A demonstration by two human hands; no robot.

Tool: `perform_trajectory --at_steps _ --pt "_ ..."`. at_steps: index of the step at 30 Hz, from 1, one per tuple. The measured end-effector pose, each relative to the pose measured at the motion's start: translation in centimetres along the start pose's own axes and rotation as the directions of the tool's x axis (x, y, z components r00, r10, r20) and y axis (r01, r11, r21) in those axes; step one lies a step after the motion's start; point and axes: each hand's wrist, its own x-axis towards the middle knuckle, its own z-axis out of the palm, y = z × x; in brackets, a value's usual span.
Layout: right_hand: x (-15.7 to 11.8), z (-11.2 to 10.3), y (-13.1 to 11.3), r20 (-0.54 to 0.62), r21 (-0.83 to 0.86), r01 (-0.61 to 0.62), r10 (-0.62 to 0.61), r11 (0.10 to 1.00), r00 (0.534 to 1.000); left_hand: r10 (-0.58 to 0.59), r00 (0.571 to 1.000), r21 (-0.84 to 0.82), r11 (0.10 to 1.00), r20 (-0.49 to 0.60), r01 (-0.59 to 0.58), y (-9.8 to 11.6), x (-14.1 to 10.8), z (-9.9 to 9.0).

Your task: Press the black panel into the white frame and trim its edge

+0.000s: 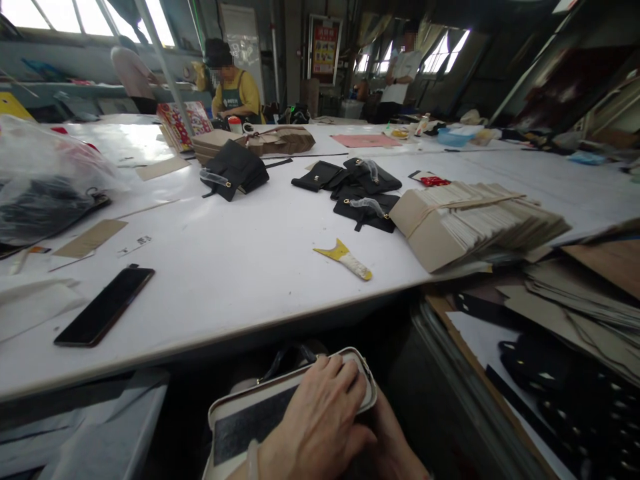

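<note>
- Left hand (320, 410) half-curls over bag (255, 421), hold unclear.
- Right hand (384, 419) likely braces it, grip hidden.
- Phone (106, 307) lies near front edge of bench (230, 267), presumably handy.

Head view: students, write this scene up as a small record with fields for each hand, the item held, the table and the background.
Left hand: laid across the bag
Right hand: at the bag's right side, partly hidden
Item: cream-edged bag, dark panel
White table: phone, yellow tool, strapped card stack
Background: person in apron
</note>
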Motion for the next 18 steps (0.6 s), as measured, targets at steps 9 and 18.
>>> perform_trajectory --at_steps 9,18 --pt "-1.8 0.7 -1.9 0.083 0.410 -0.272 0.261 0.871 0.962 0.025 0.999 0.015 1.000 -0.035 -0.024 -0.3 0.4 0.1" --pt "-2.4 0.5 -2.9 0.029 0.368 -0.270 0.279 0.890 0.960 0.000 1.000 -0.115 0.993 -0.029 -0.003 -1.4 -0.8 1.4"
